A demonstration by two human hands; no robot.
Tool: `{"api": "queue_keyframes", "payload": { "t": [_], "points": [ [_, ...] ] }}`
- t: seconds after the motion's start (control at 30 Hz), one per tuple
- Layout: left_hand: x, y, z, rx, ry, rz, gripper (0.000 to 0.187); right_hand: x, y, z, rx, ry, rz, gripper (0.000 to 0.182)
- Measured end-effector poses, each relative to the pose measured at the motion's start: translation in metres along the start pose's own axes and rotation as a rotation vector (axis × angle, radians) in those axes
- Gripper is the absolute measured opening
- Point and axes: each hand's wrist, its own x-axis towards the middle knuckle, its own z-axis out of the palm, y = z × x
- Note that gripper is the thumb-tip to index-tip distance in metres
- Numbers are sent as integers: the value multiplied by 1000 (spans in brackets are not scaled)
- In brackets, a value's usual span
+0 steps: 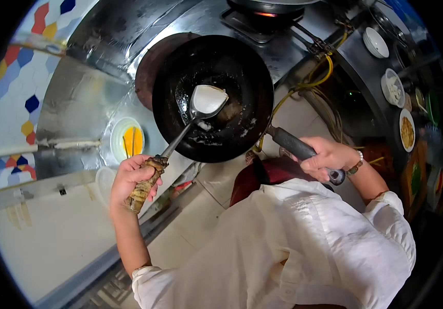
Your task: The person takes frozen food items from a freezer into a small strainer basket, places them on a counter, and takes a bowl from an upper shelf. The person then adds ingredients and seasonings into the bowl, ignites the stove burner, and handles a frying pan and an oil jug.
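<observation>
My left hand (pixel 138 180) is closed around the wrapped handle of a wok spatula (pixel 178 138). Its broad blade shows bright white and lies over the inside of a black wok (pixel 255 72). White bits and a shiny wet film cling to the wok's inner wall. The fingers of my right hand (pixel 329 158) wrap around the wok's dark handle (pixel 291 143), toward its rounded end. Left of the wok stands a pale bowl (pixel 114 141) with yellow-orange liquid (pixel 133 140) and thin utensils in it.
A second pan (pixel 267 7) sits over a glowing burner at the top. Yellow hoses (pixel 320 77) run beside the right counter. White bowls (pixel 376 43) and a dish of brownish food (pixel 407 131) line that counter. A round dark reddish lid-like disc (pixel 149 72) lies partly behind the wok.
</observation>
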Motion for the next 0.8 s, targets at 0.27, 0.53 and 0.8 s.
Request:
{"api": "queue_keyframes", "payload": {
  "t": [0.27,0.53,0.8],
  "points": [
    [45,37,38,129,-191,-13,25,-44,27,-5,14,116,-34,21],
    [70,50,143,311,-290,61,33,-114,47,-27,-146,269,-16,15],
    [84,38,301,364,-510,65,31,-237,102,-83,-22,301,-151,16]
  ]
}}
